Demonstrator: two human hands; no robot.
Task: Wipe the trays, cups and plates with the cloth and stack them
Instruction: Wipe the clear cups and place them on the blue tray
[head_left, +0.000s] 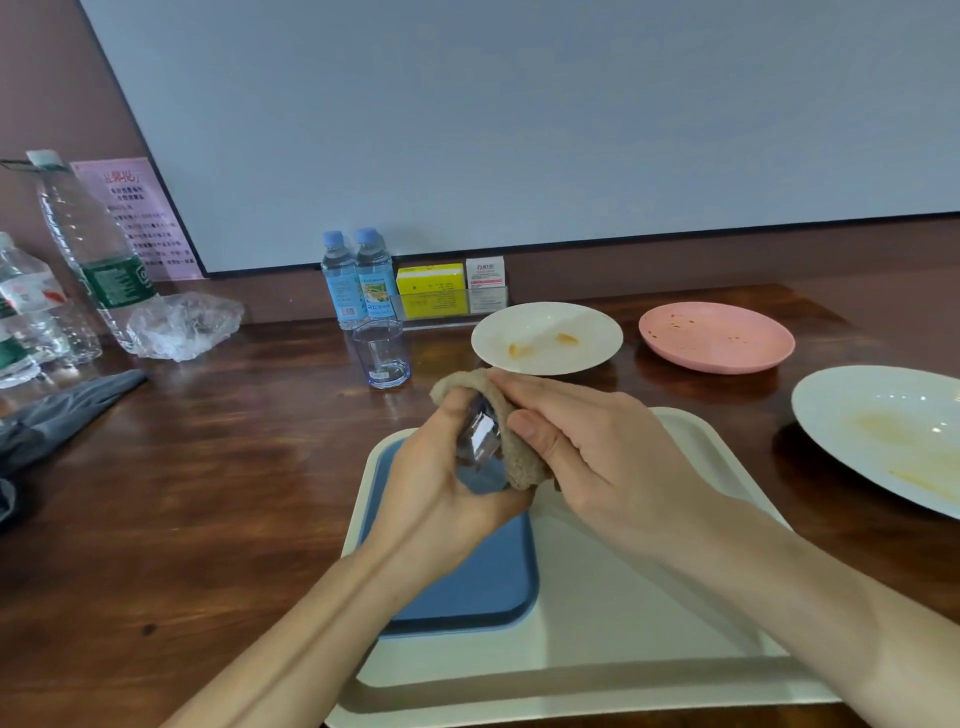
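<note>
Glass cup (480, 441) inside curled left hand (441, 488) fingers (453, 415), right hand (602, 452) fingers (530, 423) pinching brown cloth (522, 460) against it

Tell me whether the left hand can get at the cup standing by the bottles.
Probably not yet: the left hand grips another cup against the cloth. Only bare table lies between it and the standing cup, so the way looks free.

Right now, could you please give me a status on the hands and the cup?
Left hand grips clear cup; right hand holds cloth over it. Held above blue tray, stacked on cream tray. Behind, second cup waiting. Nothing in the way.
</note>
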